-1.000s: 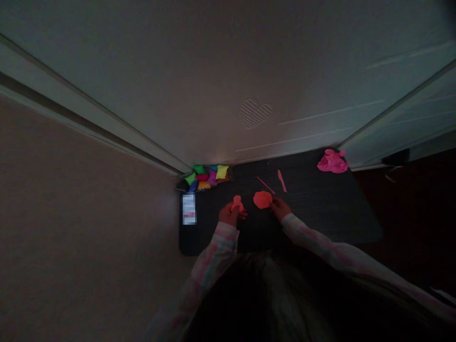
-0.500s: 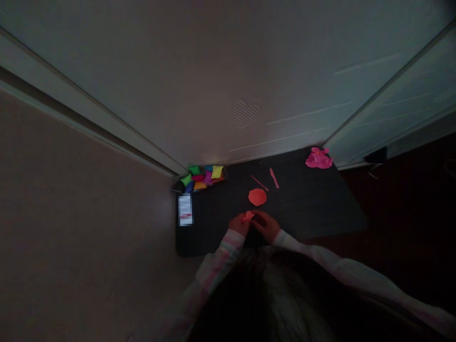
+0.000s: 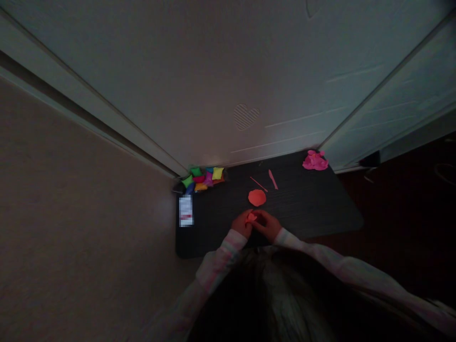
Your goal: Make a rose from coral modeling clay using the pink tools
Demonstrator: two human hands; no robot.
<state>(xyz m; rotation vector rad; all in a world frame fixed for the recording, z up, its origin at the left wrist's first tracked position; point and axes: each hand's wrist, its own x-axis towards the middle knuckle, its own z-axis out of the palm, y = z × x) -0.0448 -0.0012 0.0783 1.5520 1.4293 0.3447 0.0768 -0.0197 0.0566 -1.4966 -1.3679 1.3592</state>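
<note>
Over the front of the dark table (image 3: 302,209), my left hand (image 3: 241,225) is closed on a small piece of orange-red modelling clay (image 3: 251,217). My right hand (image 3: 270,226) meets it from the other side, its fingers curled in and pinching at the same piece. Just beyond both hands lies a flat round orange clay disc (image 3: 257,197). Behind the disc rest a thin pink stick tool (image 3: 259,184) and a pink plastic knife (image 3: 272,179). The room is dim, so the fine shape of the held clay is hard to make out.
A clear bag of colourful clay packets (image 3: 203,179) lies at the table's back left, with a blurred white card or screen (image 3: 185,210) in front. A bright pink clay shape (image 3: 315,160) sits at the back right corner. A pale panel with a heart relief (image 3: 245,117) rises behind.
The clay piece has turned slightly between my fingers, and my hands have drawn a little closer together. The camera view has shifted slightly; things on the table stay put.
</note>
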